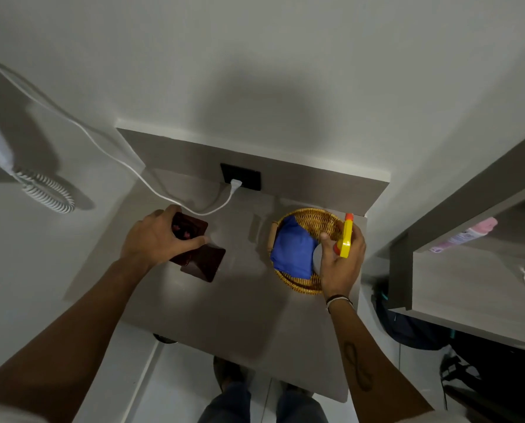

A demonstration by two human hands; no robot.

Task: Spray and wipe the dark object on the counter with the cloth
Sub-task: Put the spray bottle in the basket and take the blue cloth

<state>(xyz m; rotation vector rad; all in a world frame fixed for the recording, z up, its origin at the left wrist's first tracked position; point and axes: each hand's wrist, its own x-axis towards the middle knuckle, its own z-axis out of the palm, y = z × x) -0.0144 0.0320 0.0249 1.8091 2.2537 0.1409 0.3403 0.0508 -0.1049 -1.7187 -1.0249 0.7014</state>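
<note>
A dark reddish-brown square vase-like object [204, 264] stands on the grey counter [230, 306], left of centre. My left hand [157, 239] grips its open top rim. A blue cloth [293, 250] lies folded in a round wicker basket [313, 219] at the counter's right side. My right hand [340, 261] is over the basket's right edge, closed around a spray bottle [346, 238] with a yellow trigger head and orange nozzle; the bottle's pale body is mostly hidden by my fingers.
A white cable [151, 184] runs from the upper left across the counter to a plug in a black wall socket [240, 177]. A coiled phone cord [50, 190] hangs left. Shelves with a pink bottle [466, 235] stand right. My feet show below.
</note>
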